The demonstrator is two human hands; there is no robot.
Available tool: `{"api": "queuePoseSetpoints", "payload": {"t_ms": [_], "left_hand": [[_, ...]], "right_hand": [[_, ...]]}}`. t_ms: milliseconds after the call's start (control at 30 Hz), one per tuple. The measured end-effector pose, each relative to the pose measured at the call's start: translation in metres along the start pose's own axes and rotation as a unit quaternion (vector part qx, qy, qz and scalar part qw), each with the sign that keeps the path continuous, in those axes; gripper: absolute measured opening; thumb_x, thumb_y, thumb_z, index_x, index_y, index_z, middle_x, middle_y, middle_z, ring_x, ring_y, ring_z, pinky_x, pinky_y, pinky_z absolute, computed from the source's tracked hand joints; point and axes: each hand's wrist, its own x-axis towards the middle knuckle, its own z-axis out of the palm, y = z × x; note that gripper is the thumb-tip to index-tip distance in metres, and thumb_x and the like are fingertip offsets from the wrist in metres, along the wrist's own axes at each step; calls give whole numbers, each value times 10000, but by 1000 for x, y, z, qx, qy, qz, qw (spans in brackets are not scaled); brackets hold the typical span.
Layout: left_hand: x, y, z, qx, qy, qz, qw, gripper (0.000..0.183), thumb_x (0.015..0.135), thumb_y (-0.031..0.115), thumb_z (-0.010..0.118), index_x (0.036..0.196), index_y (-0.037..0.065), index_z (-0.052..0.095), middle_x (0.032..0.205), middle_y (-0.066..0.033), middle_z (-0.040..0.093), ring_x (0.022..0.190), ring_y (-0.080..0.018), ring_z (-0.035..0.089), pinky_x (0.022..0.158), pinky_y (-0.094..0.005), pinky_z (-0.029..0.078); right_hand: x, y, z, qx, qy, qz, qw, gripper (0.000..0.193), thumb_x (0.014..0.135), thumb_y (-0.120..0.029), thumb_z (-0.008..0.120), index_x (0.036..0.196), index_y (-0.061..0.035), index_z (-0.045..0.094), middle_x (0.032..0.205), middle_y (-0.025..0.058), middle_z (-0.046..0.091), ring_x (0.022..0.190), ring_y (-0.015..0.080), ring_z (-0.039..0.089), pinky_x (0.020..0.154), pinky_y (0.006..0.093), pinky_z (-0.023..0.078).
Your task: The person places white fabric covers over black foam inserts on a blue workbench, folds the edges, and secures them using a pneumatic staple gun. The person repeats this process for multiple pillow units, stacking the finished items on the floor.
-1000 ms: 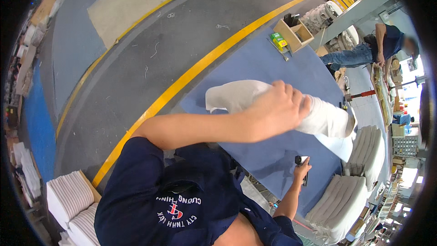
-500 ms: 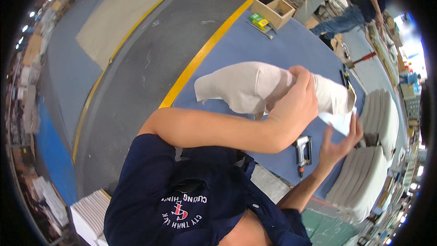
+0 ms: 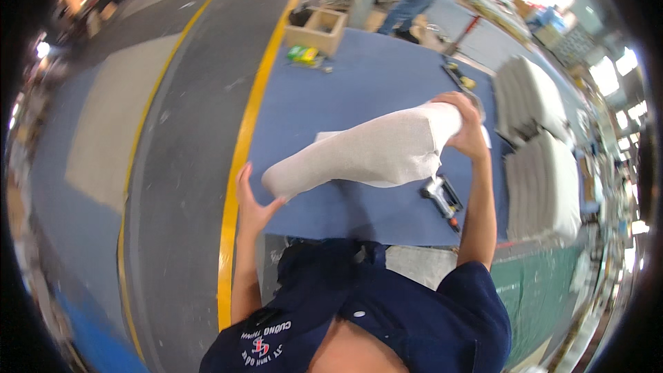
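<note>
A long, curved, white fabric-covered piece (image 3: 366,148) is held slanting above the blue table, its right end farther from me. My right hand (image 3: 466,124) is wrapped round that far right end. At the rounded left end, my left hand (image 3: 255,207) has its thumb and fingers spread apart, the thumb close to or touching the fabric. Loose fabric bunches on the near side by the right end. A silver staple gun (image 3: 440,200) lies on the table below my right hand. Behind the piece, a flat white edge (image 3: 331,136) shows; most of it is hidden.
The blue table (image 3: 394,76) carries a wooden box (image 3: 321,30), a green-and-yellow packet (image 3: 302,54) and a black-and-yellow tool (image 3: 459,76). Stacks of white padded pieces (image 3: 542,186) stand at the right. A person in jeans (image 3: 412,1) stands beyond the table. A yellow floor line (image 3: 242,159) runs along the left.
My left hand has gone from the middle of the fabric-covered piece to its left end. My right hand, open before, now grips the right end. The piece has turned, and the view has shifted.
</note>
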Motion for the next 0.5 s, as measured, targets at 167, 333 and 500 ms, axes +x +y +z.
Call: {"api": "queuePoseSetpoints", "payload": {"t_ms": [167,333,500], "left_hand": [[-20,-43,104,-302,-151,-100,936,1342,653,139,967,1656,104,75,1645,-128,278,1454,-286,403,1195,-447,357],[23,-40,125,-352,-79,-185,914,1042,766,74,886,1598,50,260,1519,-142,470,1369,-244,491,1133,-379,408],[60,-49,31,-31,50,-18,998,809,755,129,891,1436,8,469,1389,-171,583,1279,-257,578,1051,-386,468]], "right_hand": [[-62,33,-32,21,43,70,996,757,507,-211,986,1192,-67,698,1221,84,692,1178,255,626,1043,414,462],[-80,28,-29,80,90,105,987,728,537,-190,987,1191,-61,695,1185,68,689,1145,222,629,1017,376,475],[-78,29,-6,306,221,225,898,577,689,-132,903,1209,-38,672,1155,54,683,1107,198,629,965,342,502]]}}
